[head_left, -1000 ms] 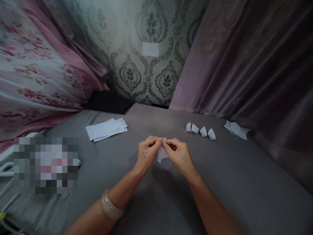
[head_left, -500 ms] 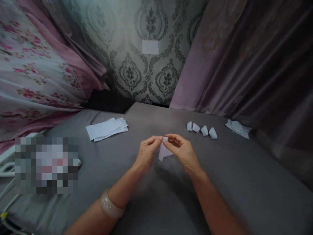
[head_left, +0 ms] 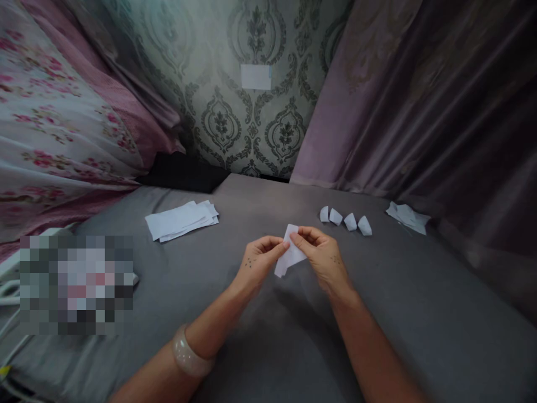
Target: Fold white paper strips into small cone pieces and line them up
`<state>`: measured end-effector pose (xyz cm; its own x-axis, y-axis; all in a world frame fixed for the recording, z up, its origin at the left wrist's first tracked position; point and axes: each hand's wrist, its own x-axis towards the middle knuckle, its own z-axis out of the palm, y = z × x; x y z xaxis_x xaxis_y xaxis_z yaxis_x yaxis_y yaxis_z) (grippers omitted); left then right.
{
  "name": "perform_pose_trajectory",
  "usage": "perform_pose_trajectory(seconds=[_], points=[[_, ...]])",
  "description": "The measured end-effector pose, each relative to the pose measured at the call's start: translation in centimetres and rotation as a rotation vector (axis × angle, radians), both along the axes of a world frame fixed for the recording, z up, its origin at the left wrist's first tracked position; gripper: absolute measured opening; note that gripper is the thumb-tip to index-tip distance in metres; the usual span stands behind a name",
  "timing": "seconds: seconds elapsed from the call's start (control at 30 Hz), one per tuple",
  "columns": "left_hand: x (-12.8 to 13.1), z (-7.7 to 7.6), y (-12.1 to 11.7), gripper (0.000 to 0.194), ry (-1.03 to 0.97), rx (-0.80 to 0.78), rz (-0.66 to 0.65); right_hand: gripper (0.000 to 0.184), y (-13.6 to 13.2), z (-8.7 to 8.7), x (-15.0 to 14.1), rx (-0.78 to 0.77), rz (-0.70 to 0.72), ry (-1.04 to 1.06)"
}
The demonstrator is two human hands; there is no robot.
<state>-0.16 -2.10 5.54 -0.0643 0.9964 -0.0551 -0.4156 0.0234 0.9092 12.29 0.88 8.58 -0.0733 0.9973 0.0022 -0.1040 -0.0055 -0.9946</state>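
Observation:
Between my two hands, above the grey sheet, is a folded piece of white paper (head_left: 292, 257). My left hand (head_left: 262, 258) pinches its left edge between thumb and fingers. On the other side, my right hand (head_left: 323, 254) grips the upper right part, thumb on the front and fingers behind. The paper is tilted, with a narrow strip hanging at its lower left. Past my right hand stand several small folded paper pieces (head_left: 351, 222) in a row. A stack of white paper strips (head_left: 182, 220) lies beyond my left hand.
Paper scraps (head_left: 408, 217) lie at the far right of the grey sheet (head_left: 168, 302). A dark flat item (head_left: 184, 172) rests by the patterned wall (head_left: 251, 131). Curtains hang on both sides. White cables (head_left: 12, 291) and a blurred-out patch are at the left.
The paper has turned and more of it shows above my fingers. Both hands have shifted slightly right, and the thumbs have changed their place on it.

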Motion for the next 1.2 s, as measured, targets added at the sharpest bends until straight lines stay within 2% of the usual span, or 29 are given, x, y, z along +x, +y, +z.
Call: perform_pose_trajectory(seconds=[0.13, 0.37, 0.67, 0.93, 1.07, 1.2], points=[[0.1, -0.1, 0.1, 0.022, 0.012, -0.008, 0.003, 0.029, 0.1, -0.2, 0.2, -0.003, 0.024, -0.004], [-0.6, 0.3, 0.3, 0.019, -0.008, 0.065, 0.094, 0.03, -0.3, -0.5, -0.3, 0.016, 0.118, -0.059], [-1.1, 0.7, 0.4, 0.015, -0.024, -0.028, 0.126, 0.027, -0.8, -0.2, -0.9, 0.005, 0.123, -0.055], [-1.4, 0.9, 0.5, 0.008, -0.036, -0.038, 0.13, 0.024, -0.9, -0.4, -1.0, 0.051, 0.184, -0.078], [-1.6, 1.1, 0.5, 0.006, -0.02, -0.033, 0.144, 0.02, -0.9, -0.7, -1.0, 0.109, 0.181, -0.123], [-2.0, 0.9, 0.6, 0.005, -0.003, -0.02, 0.146, 0.017, -1.0, -0.6, -0.9, 0.259, 0.156, -0.25]])
